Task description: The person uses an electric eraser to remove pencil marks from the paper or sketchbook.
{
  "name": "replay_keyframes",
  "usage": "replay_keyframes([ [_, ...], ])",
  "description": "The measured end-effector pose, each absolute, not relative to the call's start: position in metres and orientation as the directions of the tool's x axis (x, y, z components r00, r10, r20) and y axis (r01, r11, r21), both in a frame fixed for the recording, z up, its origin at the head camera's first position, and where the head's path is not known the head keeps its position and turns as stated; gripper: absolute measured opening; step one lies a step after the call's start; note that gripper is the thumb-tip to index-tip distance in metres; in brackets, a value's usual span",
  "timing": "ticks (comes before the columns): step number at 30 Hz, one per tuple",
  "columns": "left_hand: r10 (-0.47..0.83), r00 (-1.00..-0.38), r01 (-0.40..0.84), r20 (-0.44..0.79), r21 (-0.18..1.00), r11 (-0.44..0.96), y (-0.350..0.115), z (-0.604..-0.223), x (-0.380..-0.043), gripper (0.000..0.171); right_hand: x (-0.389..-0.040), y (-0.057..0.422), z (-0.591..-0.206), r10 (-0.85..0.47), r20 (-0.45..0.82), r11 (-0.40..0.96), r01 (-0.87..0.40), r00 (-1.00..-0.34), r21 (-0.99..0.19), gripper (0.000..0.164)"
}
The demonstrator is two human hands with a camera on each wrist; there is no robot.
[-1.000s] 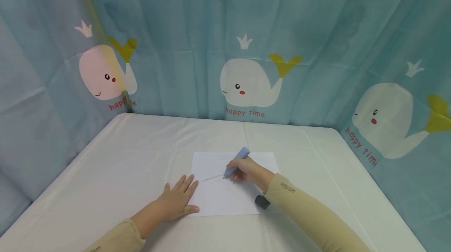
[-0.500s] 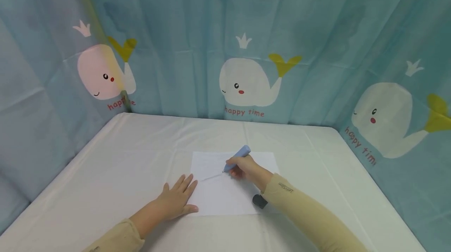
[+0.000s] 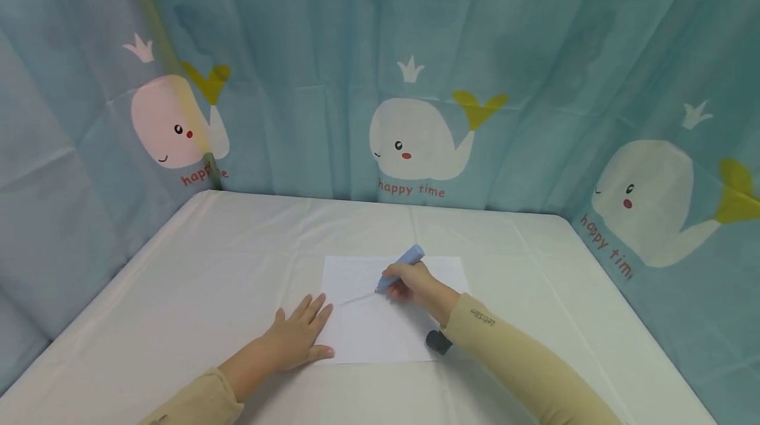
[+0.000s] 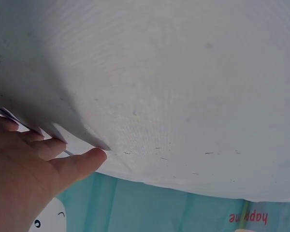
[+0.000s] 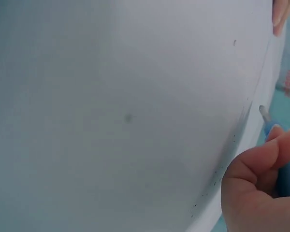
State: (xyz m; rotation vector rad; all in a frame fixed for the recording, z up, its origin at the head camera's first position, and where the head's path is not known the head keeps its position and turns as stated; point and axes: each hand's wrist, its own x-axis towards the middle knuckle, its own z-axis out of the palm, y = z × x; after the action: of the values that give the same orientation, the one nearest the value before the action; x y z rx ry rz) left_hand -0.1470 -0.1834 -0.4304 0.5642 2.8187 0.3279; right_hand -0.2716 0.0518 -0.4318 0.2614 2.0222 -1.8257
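A sheet of white paper lies on the white-covered table. My right hand pinches a thick light-blue marker, which leans up and to the right, its dark tip at the paper. A thin faint line runs left from near that tip. In the right wrist view the marker's tip pokes out past the fingers. At the sheet's left edge my left hand rests flat with fingers spread, the fingertips and thumb on or beside the edge. The left wrist view shows the same hand, palm side.
A small black object, perhaps a cap, sits at the paper's lower right, partly behind my right sleeve. White cloth covers the table. Blue curtains with printed whales hang at its back and sides.
The marker's tip has moved slightly farther from me on the paper, with a small shift of my right hand. My left hand stays in place on the sheet's edge.
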Motion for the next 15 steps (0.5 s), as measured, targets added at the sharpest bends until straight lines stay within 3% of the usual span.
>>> replay_keyframes([
  [15, 0.390, -0.899, 0.332, -0.199, 0.271, 0.904, -0.1842, -0.4309, -0.1462, 0.084, -0.2677, 0.0475, -0.4290, -0.234, -0.441, 0.200, 0.401, -0.866, -0.894, 0.030],
])
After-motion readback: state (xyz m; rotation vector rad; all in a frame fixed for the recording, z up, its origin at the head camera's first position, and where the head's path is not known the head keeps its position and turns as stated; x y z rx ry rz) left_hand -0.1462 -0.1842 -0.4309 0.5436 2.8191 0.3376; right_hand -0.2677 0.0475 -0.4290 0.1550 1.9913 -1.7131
